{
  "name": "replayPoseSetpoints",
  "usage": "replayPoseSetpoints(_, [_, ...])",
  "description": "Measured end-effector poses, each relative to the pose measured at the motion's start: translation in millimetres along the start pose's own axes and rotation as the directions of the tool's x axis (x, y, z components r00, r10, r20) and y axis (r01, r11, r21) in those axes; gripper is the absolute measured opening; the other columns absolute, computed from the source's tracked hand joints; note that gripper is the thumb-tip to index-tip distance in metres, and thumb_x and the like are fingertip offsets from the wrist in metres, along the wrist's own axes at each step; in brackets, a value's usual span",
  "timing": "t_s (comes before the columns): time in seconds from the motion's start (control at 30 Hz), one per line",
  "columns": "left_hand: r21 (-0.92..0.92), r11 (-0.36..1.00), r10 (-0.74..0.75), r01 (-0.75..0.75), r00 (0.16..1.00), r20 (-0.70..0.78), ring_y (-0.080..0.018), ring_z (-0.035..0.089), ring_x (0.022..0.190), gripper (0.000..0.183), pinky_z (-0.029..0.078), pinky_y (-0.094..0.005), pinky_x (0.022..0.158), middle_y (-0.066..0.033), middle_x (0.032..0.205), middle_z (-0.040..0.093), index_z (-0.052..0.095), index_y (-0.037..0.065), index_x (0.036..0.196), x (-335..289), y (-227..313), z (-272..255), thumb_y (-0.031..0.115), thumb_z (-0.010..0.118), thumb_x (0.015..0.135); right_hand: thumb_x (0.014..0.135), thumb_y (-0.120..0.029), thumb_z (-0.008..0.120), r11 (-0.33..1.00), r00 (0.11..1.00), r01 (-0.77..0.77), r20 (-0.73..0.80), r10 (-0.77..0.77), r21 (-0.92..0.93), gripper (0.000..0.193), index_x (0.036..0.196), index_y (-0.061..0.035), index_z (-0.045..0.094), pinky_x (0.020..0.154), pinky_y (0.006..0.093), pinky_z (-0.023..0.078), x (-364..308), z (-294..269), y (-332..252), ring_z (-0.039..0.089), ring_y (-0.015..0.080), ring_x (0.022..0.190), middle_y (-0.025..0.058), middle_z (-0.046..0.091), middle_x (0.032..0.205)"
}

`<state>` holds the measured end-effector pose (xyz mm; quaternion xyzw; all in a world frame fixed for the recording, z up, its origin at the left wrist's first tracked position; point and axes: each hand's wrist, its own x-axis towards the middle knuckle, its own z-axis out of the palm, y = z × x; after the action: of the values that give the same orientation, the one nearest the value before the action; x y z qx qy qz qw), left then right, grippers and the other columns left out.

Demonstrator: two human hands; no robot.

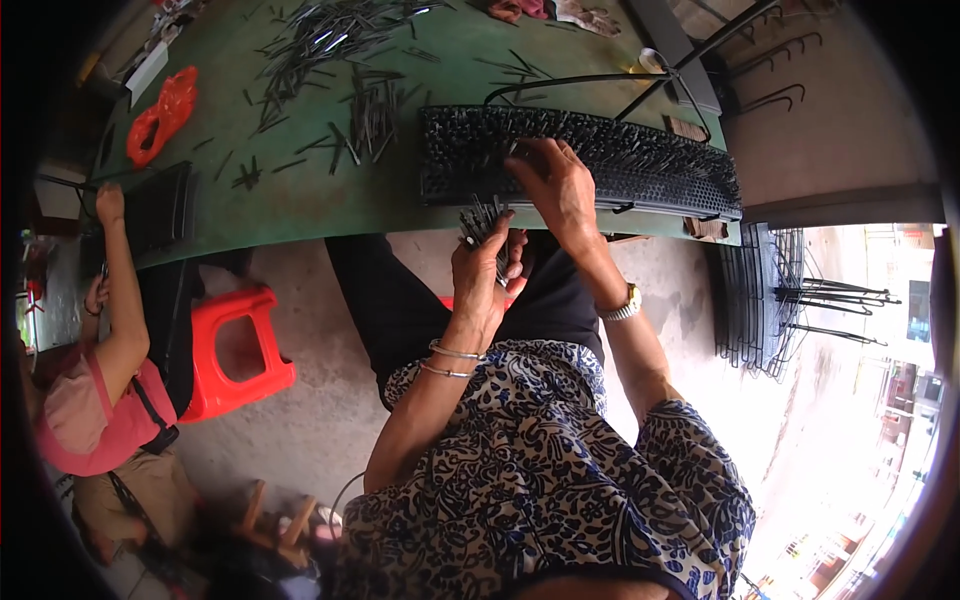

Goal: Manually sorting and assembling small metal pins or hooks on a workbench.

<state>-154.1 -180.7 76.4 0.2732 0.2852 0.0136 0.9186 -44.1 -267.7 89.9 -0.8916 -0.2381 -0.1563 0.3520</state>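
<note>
Plainly, the weakest point looks to be the left hand (485,255), closed around a bundle of thin dark strips (483,218) just off the near edge of the green table (270,215). Their ends jut out unevenly, so a loosened thumb could let some slide toward the lap or floor. The black tray (660,195), crowded with dark pieces, lies at one o'clock from the picture's centre, along that edge; a hard push could shift it. The right hand (558,190), at one o'clock from the left, is over the tray, thumb and forefinger narrowly bent; whether they pinch a strip cannot be told. Because the pieces are packed so densely, a careless knuckle might knock some askew. The black rod (575,80), at twelve o'clock from that hand, could be bumped by a high lift. Loose strips (330,35) at eleven o'clock could scatter under a sweeping arm.
</note>
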Motion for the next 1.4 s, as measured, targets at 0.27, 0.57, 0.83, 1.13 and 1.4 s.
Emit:
replayPoseSetpoints(0.27, [0.042,0.999,0.013,-0.014,1.000,0.018,-0.0073,0.042,0.045,0.025,0.028,-0.0223,0.038,-0.0026,0.068,0.059,0.064,0.002,0.084,-2.6,-0.1,0.1,0.026,0.070,0.086,0.088,-0.011,0.061,0.887,0.873,-0.284,0.480,0.083,0.364,0.014,0.094,0.0024,0.063,0.062,0.0280,0.046,-17.3,-23.2,9.7,0.058,0.0136,0.070,0.0076,0.063,0.078])
replayPoseSetpoints(0.57, [0.023,1.000,-0.010,0.010,1.000,0.012,-0.0077,0.041,0.046,0.020,0.032,-0.0216,0.040,-0.0060,0.072,0.062,0.064,0.001,0.090,-0.2,-0.9,-1.6,0.020,0.068,0.087,0.085,-0.003,0.064,0.971,0.988,-0.016,-0.146,0.052,0.239,0.006,0.091,-0.0029,0.064,0.055,0.0268,0.044,8.6,15.0,11.2,0.055,0.0130,0.060,0.0078,0.060,0.072])
replayPoseSetpoints(0.83, [0.002,1.000,-0.011,0.011,0.998,-0.061,-0.0078,0.046,0.049,0.020,0.033,-0.0208,0.040,-0.0096,0.075,0.064,0.064,-0.002,0.092,2.5,-0.4,-7.7,0.016,0.069,0.086,0.084,-0.003,0.065,0.969,0.992,-0.004,-0.120,0.035,0.247,0.007,0.091,-0.0031,0.065,0.059,0.0281,0.046,9.8,21.7,7.0,0.057,0.0146,0.063,0.0088,0.062,0.074])
replayPoseSetpoints(1.13, [0.030,0.998,0.050,-0.048,0.996,-0.074,-0.0079,0.045,0.047,0.022,0.033,-0.0213,0.039,-0.0075,0.073,0.063,0.064,-0.004,0.082,-2.9,1.5,-3.1,0.017,0.069,0.086,0.084,-0.005,0.066,0.974,0.995,0.016,-0.098,0.007,0.228,0.010,0.093,-0.0046,0.068,0.060,0.0293,0.048,5.9,23.6,11.5,0.060,0.0198,0.065,0.0091,0.062,0.079])
replayPoseSetpoints(1.4, [0.055,0.998,0.030,-0.029,0.999,-0.027,-0.0070,0.043,0.046,0.025,0.032,-0.0223,0.037,-0.0055,0.070,0.061,0.065,-0.004,0.084,-10.0,6.8,-0.7,0.020,0.068,0.087,0.083,-0.017,0.069,0.995,0.996,0.082,0.026,-0.081,-0.049,0.019,0.102,-0.0126,0.071,0.062,0.0341,0.049,-8.7,15.9,6.9,0.061,0.0234,0.073,0.0097,0.059,0.091])
